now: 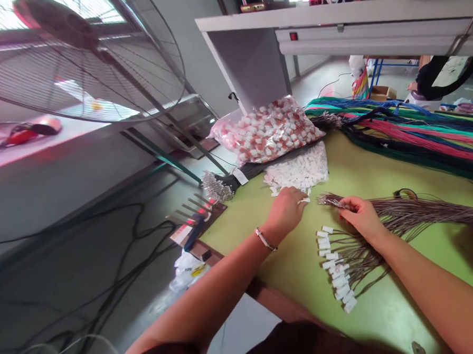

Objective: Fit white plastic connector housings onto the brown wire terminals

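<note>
My left hand [287, 208] is closed on a small white connector housing [304, 200], just in front of a clear bag of loose white housings [298, 169]. My right hand [359, 215] pinches brown wires near the metal-tipped ends of a long brown wire bundle [421, 209]. How many wires the fingers hold is unclear. Below that hand, a row of brown wires with white connectors [336, 272] on their ends lies fanned on the green table [295, 275].
Behind the loose housings sits a clear bag of white and orange-brown parts [271, 128]. Black wires with metal tips [219, 186] lie at the left edge, above a pronged rack [198, 212]. Coloured wire bundles [413, 133] run along the back right. A large fan [88, 48] stands left.
</note>
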A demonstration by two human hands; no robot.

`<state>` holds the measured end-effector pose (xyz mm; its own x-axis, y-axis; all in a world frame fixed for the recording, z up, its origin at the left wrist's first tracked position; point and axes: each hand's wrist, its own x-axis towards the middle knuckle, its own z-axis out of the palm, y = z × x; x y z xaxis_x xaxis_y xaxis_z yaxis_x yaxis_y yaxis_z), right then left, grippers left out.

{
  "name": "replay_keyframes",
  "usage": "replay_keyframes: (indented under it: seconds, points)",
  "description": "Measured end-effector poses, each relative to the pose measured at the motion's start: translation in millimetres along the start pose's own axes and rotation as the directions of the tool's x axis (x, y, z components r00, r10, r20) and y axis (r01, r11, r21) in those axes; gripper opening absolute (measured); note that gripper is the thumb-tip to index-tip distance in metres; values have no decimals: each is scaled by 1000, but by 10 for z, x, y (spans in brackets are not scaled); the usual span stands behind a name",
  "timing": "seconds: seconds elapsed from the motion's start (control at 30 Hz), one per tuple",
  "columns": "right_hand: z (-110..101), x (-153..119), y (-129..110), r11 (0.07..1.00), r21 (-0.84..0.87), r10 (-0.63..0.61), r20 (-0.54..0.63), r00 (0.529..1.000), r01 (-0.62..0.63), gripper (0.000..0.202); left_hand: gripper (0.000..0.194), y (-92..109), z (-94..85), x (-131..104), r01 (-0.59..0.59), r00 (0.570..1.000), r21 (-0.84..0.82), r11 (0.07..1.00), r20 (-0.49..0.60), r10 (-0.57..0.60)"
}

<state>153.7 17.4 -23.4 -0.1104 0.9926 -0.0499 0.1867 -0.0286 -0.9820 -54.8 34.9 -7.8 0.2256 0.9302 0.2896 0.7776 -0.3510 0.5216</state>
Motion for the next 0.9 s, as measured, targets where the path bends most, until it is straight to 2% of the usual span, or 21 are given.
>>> replay_keyframes:
  seconds: [0.1, 0.23, 0.33, 0.4, 0.43, 0.5, 0.57, 0.63, 0.7, 0.73, 0.8, 0.9]
  points:
    - [-2, -11, -31, 1000, -6, -11, 22, 1000, 11, 20, 14, -143, 70, 92, -32, 998, 99, 995, 63, 26]
    - [-2, -6, -43, 999, -28, -20, -1, 1000, 20, 19, 14, -155, 117, 53, -54, 998, 59, 997, 20, 52]
    - [5, 7, -47, 1000, -31, 3, -19, 1000, -4, 17, 13, -82, 64, 16, -39, 996, -78, 996, -80, 33]
    - [7, 12, -57, 999, -31, 22, -20, 1000, -23, 15, 12, -9, 23, 6, 53, 991, -282, 958, -100, -84]
    - [7, 12, -62, 999, -30, 28, -19, 999, -29, 15, 13, 33, 10, 3, 132, 985, -407, 904, -46, -165]
    - [4, 9, -70, 999, -24, 26, -19, 999, -27, 15, 17, 127, 5, -6, 311, 948, -611, 728, 152, -278]
    - [1, 4, -70, 1000, -23, 8, -26, 1000, -8, 14, 22, 219, 21, -20, 446, 894, -724, 526, 329, -305]
    - [0, -4, -62, 999, -36, -27, -36, 999, 26, 14, 25, 291, 51, -38, 516, 850, -786, 339, 423, -313]
    - [4, -13, -52, 996, -58, -66, -44, 997, 64, 13, 26, 328, 88, -58, 546, 818, -816, 188, 471, -331]
    - [8, -17, -47, 994, -65, -85, -50, 995, 82, 12, 26, 333, 106, -67, 546, 811, -825, 142, 478, -338]
    - [19, -25, -41, 991, -73, -119, -74, 990, 114, 12, 24, 317, 142, -85, 529, 815, -842, 108, 468, -343]
    - [37, -34, -36, 985, -93, -156, -114, 981, 146, 11, 23, 259, 188, -106, 505, 836, -851, 144, 440, -329]
